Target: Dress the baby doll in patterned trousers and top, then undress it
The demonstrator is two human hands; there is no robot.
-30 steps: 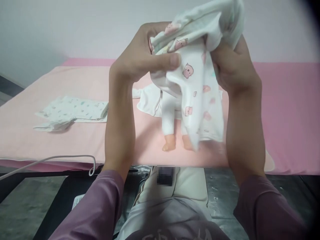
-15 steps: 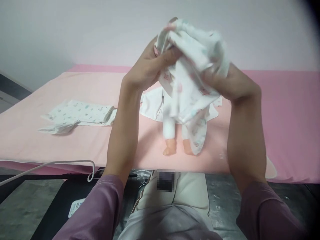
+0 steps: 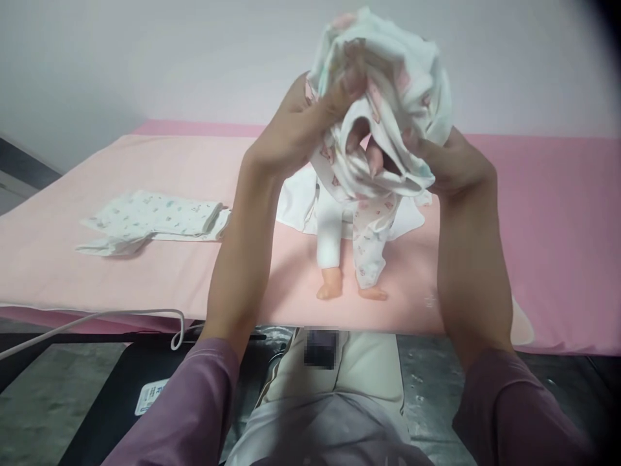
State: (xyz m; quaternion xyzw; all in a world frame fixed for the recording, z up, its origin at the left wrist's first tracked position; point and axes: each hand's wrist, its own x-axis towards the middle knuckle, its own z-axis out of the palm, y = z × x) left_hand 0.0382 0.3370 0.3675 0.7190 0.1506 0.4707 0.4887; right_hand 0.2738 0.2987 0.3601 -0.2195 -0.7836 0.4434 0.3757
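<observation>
My left hand (image 3: pixel 297 133) and my right hand (image 3: pixel 456 162) hold up a bunched white baby garment (image 3: pixel 427 77) with a pink and green print. Both hands are closed on its cloth, thumbs towards me. Fingertips show through a round opening low in the bundle; whose hand they belong to I cannot tell. A printed tube of the garment hangs down in front of one leg of a doll (image 3: pixel 328 243). The doll lies below with bare feet towards me, its other leg in white. Its upper body is hidden behind the garment. White cloth (image 3: pixel 297 200) spreads beside the doll's legs.
Folded printed baby clothes (image 3: pixel 155 217) lie on the left of the pale pink sheet (image 3: pixel 58 272). A darker pink cover (image 3: pixel 563 246) shows at the right. A white cable (image 3: pixel 121 314) runs along the front left edge. Behind stands a pale wall (image 3: pixel 194 58).
Both hands have raised the bundle slightly and turned it, so the round opening with fingertips now shows. The hanging tube has shifted left and up, uncovering more of the doll's foot.
</observation>
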